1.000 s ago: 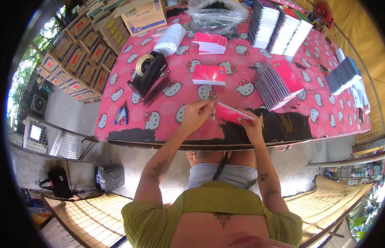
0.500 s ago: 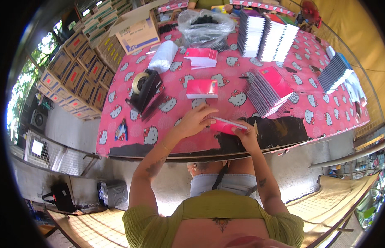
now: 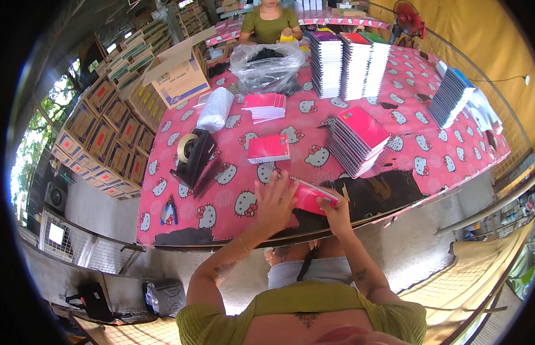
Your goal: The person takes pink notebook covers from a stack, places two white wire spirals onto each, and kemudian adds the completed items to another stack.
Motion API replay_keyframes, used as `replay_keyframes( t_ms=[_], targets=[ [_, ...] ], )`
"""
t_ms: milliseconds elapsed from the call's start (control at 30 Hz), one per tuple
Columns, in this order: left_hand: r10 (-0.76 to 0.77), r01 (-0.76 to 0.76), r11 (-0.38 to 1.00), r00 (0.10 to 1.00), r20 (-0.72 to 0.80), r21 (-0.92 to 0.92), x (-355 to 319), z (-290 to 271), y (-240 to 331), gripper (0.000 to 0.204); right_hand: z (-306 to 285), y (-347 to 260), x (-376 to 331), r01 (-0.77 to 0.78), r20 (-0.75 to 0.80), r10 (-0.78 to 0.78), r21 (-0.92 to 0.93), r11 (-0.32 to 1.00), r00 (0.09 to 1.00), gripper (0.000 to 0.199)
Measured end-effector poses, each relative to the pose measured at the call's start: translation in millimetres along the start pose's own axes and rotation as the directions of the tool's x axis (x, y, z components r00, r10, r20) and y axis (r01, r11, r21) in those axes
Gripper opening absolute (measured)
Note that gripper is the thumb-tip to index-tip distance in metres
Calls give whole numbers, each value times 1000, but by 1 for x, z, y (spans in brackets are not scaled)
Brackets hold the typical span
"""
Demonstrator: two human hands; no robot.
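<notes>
Right hand (image 3: 337,216) pinches notebook (image 3: 307,198) near tabletop's (image 3: 184,236) front edge, left hand (image 3: 275,208) spread, contact unclear: one-ended grip could let it slip.

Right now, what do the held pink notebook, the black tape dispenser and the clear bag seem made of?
Held pink notebook: paper pages, likely smooth card cover; a white page edge shows.
Black tape dispenser: probably hard, smooth plastic, from its chunky, evenly dark body; painted metal is possible.
Clear bag: thin, glossy plastic film; it is see-through, crinkled and catches highlights.
</notes>
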State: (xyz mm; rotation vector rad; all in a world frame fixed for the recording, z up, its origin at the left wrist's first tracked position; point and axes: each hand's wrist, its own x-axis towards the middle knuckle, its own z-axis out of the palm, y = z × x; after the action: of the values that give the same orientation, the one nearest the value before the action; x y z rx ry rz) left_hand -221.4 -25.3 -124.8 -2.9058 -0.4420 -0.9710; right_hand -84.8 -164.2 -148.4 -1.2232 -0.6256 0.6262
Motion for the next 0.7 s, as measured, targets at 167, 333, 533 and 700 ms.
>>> replay_keyframes(
  t_ms=[167,333,533,700],
  targets=[
    [130,-70,926,982,139,-371,40,-11,-50,29,-9,-7,4,28,89,-19,-100,995,996,24],
    [152,-10,865,958,242,-501,44,-18,-52,21,-11,-11,5,92,138,-69,-171,981,988,25],
    [171,-31,832,965,202,-554,47,-17,-42,28,-18,-4,3,78,162,-65,-79,994,985,25],
    [312,-250,856,948,66,-452,48,-23,-47,25,-18,-13,3,-6,166,15,-51,999,986,25]
  ],
)
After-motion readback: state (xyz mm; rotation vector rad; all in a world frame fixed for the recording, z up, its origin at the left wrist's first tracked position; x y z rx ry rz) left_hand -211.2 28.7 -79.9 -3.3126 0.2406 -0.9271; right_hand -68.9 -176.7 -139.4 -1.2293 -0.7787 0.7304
